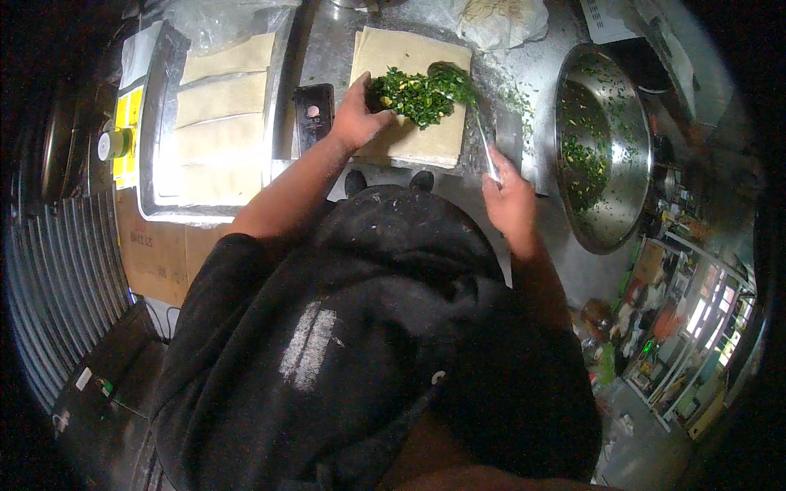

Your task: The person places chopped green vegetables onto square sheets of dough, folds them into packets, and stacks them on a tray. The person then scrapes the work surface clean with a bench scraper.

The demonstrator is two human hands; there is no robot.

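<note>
A stack of pale, flat dough sheets [409, 150] lies on the metal table in front of me. Chopped green filling with yellow bits [413, 96] is heaped on its top sheet. My left hand [357, 117] is at the heap's left side, thumb and fingers apart, touching the sheet or the filling's edge; some fingertips are hidden. In my right hand [509, 196] is the handle of a long metal spoon [481, 123]. Its bowl, covered with greens, rests over the heap's right side. Whether it touches the sheet, I cannot tell.
At right stands a large steel bowl [610, 192] with more greens inside. Left of the stack lies a dark phone [313, 119]. Farther left, a metal tray [147, 176] holds several dough pieces. Crumpled plastic [501, 23] lies at the back, and scattered greens lie between stack and bowl.
</note>
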